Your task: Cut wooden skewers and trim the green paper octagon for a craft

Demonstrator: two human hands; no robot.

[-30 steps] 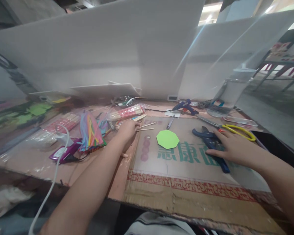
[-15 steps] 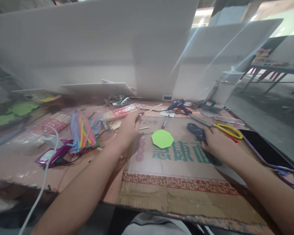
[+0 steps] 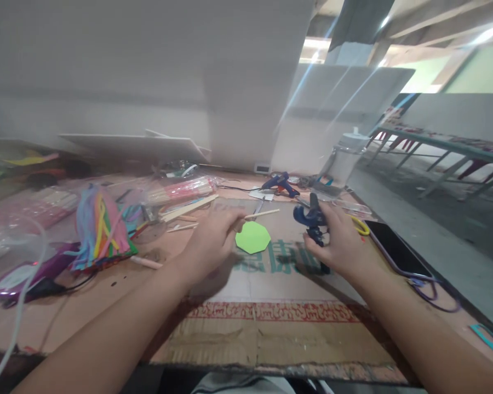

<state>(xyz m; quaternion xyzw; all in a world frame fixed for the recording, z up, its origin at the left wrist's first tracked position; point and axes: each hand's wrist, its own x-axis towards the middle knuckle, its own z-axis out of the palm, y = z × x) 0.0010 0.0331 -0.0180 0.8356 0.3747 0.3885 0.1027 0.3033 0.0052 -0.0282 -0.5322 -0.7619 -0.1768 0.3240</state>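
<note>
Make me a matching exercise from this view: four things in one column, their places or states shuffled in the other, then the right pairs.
Column one
1. Thin wooden stick
2. Dark blue hand tool
3. Green many-sided piece
4. Phone

Column two
A. Lying flat, between the two hands
B. Held in the right hand
C. Lying to the right of both hands, screen dark
D. Held in the left hand

Right pairs: 1-D, 2-B, 3-A, 4-C
</note>
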